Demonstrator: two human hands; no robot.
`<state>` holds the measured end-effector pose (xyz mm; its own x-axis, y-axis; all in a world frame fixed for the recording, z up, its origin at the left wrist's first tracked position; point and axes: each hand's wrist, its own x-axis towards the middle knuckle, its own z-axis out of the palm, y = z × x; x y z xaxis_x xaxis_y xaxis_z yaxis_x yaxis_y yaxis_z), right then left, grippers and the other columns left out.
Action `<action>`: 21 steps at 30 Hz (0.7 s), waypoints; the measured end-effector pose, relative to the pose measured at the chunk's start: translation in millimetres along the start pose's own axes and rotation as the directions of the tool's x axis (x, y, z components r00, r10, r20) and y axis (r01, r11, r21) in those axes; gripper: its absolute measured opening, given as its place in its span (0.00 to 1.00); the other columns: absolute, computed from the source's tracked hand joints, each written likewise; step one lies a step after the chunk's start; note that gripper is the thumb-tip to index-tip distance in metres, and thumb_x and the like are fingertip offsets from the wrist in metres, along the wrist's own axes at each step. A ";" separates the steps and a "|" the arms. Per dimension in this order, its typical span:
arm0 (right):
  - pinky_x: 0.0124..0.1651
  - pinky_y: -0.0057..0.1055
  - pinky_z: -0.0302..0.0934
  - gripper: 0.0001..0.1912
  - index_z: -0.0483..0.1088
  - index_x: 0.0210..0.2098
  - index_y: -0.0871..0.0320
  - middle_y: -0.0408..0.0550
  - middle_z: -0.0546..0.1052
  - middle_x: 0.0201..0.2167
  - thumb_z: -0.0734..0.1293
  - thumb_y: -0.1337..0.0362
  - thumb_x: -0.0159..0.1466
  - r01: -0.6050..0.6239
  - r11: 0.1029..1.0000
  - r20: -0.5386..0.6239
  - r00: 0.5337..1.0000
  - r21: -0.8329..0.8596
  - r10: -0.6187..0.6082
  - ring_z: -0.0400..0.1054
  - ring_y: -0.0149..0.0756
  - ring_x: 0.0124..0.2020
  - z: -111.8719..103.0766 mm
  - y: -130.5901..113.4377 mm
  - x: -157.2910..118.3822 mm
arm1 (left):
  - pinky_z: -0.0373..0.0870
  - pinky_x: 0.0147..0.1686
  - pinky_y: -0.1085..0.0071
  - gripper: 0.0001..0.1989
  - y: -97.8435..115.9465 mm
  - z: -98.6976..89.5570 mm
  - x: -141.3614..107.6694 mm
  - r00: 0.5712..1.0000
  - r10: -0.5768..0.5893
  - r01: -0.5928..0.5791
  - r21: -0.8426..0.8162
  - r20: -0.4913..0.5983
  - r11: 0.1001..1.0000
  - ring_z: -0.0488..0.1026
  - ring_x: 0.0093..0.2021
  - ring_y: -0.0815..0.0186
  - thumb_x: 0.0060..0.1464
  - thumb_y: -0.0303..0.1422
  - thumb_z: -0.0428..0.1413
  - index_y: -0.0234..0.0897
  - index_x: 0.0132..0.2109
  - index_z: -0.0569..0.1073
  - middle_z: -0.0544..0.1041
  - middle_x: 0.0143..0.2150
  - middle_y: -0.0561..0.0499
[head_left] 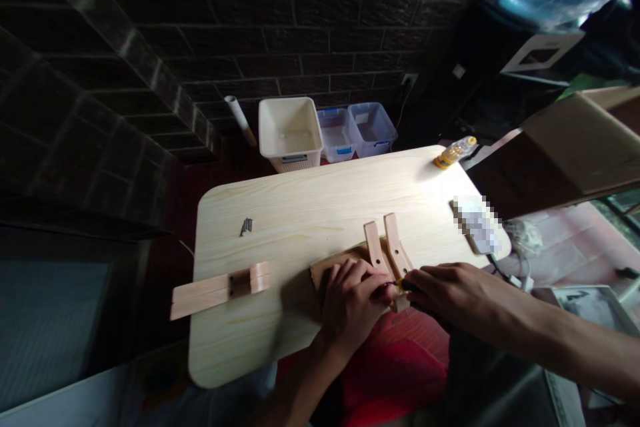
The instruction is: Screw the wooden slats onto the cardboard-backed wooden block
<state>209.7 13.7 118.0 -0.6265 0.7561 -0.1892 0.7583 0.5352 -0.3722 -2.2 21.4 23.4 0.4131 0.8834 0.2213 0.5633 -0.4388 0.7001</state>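
Two curved wooden strips with dark holes, a left one and a right one, lie across a flat wooden board near the table's front edge. My left hand is closed over the board, with its fingertips pinched around a small dark piece at the strips' lower end. Coming in from the right, my right hand grips a screwdriver with a black and yellow handle. Its tip points left, toward my left fingertips. The fingers hide the exact contact.
Dark screws lie on the pale table. Wooden pieces overhang its left edge. A bottle and a blurred flat device are at the right. Beyond the table stand a white bin and plastic boxes.
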 end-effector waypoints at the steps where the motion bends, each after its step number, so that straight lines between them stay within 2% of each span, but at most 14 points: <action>1: 0.27 0.27 0.56 0.07 0.70 0.46 0.58 0.45 0.78 0.33 0.61 0.66 0.72 -0.014 1.000 0.005 1.000 0.005 0.014 0.71 0.30 0.28 -2.1 -1.7 0.7 | 0.59 0.43 0.63 0.04 -0.5 0.2 -0.2 1.000 -0.001 0.001 -0.005 -0.002 1.000 0.72 0.44 0.63 0.58 0.39 0.63 0.49 0.41 0.80 0.79 0.39 0.54; 9: 0.25 0.29 0.49 0.04 0.69 0.40 0.57 0.42 0.75 0.27 0.63 0.65 0.71 -0.117 0.993 -0.020 0.993 0.012 0.118 0.67 0.28 0.22 -11.0 -18.1 2.9 | 0.60 0.43 0.62 0.04 -0.4 0.3 -0.8 1.000 -0.013 0.013 -0.020 -0.006 1.000 0.72 0.44 0.63 0.57 0.38 0.63 0.49 0.40 0.80 0.79 0.38 0.54; 14: 0.25 0.29 0.48 0.03 0.68 0.42 0.58 0.43 0.76 0.28 0.62 0.67 0.71 -0.110 0.994 -0.037 0.993 0.007 0.110 0.66 0.28 0.23 -6.9 -25.7 1.5 | 0.60 0.43 0.62 0.04 1.0 -1.5 -1.5 1.000 -0.001 0.001 0.006 0.004 1.000 0.72 0.44 0.62 0.58 0.37 0.62 0.48 0.41 0.81 0.78 0.39 0.53; 21: 0.24 0.31 0.44 0.03 0.68 0.41 0.59 0.43 0.77 0.28 0.65 0.71 0.68 -0.192 0.981 -0.029 0.981 -0.029 0.192 0.67 0.29 0.21 -15.2 -43.6 8.4 | 0.60 0.43 0.62 0.03 0.0 -1.6 -1.2 1.000 0.023 -0.023 0.044 0.007 0.999 0.71 0.44 0.62 0.57 0.36 0.63 0.48 0.40 0.81 0.78 0.38 0.53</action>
<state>174.1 2.4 146.5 -0.4641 0.8551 -0.2309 0.8696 0.3904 -0.3023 -3.8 20.6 24.2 0.4312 0.8719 0.2320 0.5848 -0.4659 0.6640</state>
